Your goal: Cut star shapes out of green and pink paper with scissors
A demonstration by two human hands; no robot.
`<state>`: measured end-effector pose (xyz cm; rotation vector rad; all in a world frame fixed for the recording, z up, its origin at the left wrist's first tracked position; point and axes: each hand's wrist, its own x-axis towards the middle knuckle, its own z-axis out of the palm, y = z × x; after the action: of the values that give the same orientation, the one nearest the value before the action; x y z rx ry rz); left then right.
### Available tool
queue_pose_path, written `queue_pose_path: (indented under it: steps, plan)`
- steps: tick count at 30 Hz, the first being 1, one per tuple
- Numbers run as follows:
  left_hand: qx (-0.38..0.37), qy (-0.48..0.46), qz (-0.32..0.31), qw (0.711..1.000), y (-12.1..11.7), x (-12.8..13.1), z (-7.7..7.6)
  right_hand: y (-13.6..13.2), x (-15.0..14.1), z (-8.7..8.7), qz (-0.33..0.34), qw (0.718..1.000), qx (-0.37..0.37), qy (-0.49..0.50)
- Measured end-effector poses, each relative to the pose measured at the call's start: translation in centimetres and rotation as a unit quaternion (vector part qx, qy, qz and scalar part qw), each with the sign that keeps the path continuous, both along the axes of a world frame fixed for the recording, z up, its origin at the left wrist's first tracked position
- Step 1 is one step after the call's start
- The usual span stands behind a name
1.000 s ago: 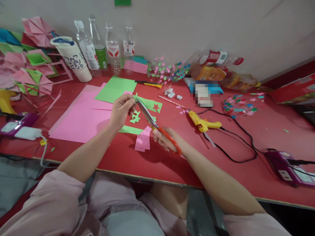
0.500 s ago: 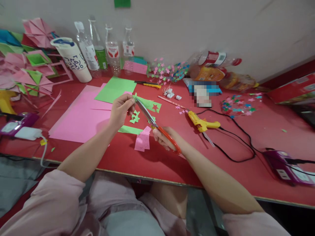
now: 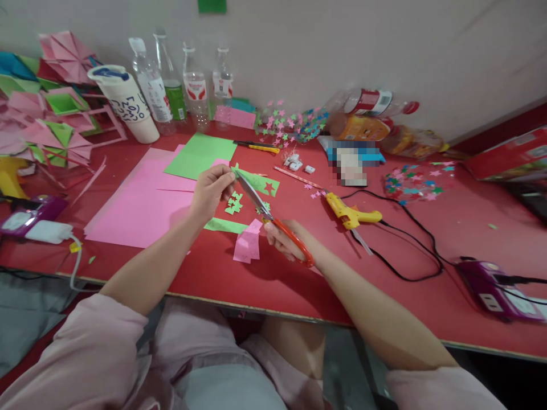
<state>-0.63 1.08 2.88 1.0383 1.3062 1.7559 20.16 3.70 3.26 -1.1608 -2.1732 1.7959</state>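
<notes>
In the head view my right hand (image 3: pixel 284 239) grips scissors with orange-red handles (image 3: pixel 302 245). Their long blades (image 3: pixel 253 191) point up and left and appear nearly together. The blade tips meet the fingers of my left hand (image 3: pixel 216 185), which pinch a small piece of green paper that the fingers mostly cover. Behind the blades shows a green paper strip with a star-shaped hole (image 3: pixel 270 187). Small green star scraps (image 3: pixel 233 203) lie below the left hand, beside a narrow green strip (image 3: pixel 225 225) and pink paper pieces (image 3: pixel 247 245).
Pink sheets (image 3: pixel 128 205) and a green sheet (image 3: pixel 200 154) lie left. Upright bottles (image 3: pixel 196 94) and a tumbler (image 3: pixel 128 105) stand at the wall. A yellow glue gun (image 3: pixel 350 213) with a black cord, a utility knife (image 3: pixel 262 148) and a purple power strip (image 3: pixel 487 290) occupy the right.
Both hands and the scissors stay almost in place. The view shifts very slightly; nothing else visibly moves.
</notes>
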Motion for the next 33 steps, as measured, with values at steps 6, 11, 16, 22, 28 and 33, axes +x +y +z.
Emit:
queue_pose_path:
  steps: [6, 11, 16, 22, 28, 33]
  plan:
    - [0.001, -0.004, 0.002, 1.0, -0.09, 0.04, 0.13, 0.0, 0.06, 0.12, -0.003, 1.0, 0.002, -0.005]
    - [-0.003, -0.009, 0.004, 1.0, -0.11, 0.13, 0.21, -0.08, 0.02, 0.31, -0.002, 1.0, 0.008, -0.012]
    - [-0.001, -0.013, 0.004, 1.0, -0.14, 0.2, 0.21, -0.22, -0.13, 0.43, -0.008, 1.0, 0.006, -0.015]
    - [0.007, -0.024, -0.001, 1.0, -0.15, 0.22, 0.05, -0.19, -0.21, 0.47, -0.019, 0.999, -0.002, -0.028]
    - [0.012, -0.032, -0.015, 0.999, -0.05, 0.42, -0.12, -0.37, -0.18, 0.35, -0.014, 1.0, 0.002, 0.008]
    - [0.02, -0.027, -0.027, 0.999, -0.12, 0.62, -0.18, -0.9, -0.13, 0.11, -0.016, 0.999, 0.02, 0.041]
